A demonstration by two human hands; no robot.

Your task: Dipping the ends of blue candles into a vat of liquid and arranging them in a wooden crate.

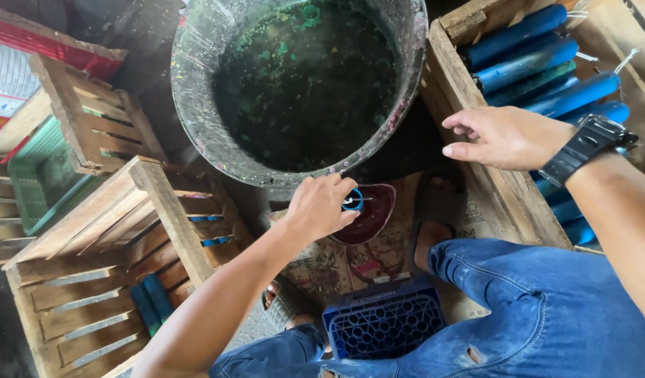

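Blue candle [352,200]: smooth wax cylinder, seen end-on, white wick poking right; I see left hand [321,208] fingers clenched around it above a glossy dark-red bowl [373,213]. Right hand [503,136] hovers, fingers loosely released, over a rough wooden crate [454,84] of blue candles [539,70].

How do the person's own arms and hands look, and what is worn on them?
Both forearms are bare, with no sleeves and no gloves. The right hand has a chunky black wristwatch on a ridged strap at its wrist. The left hand wears nothing visible.
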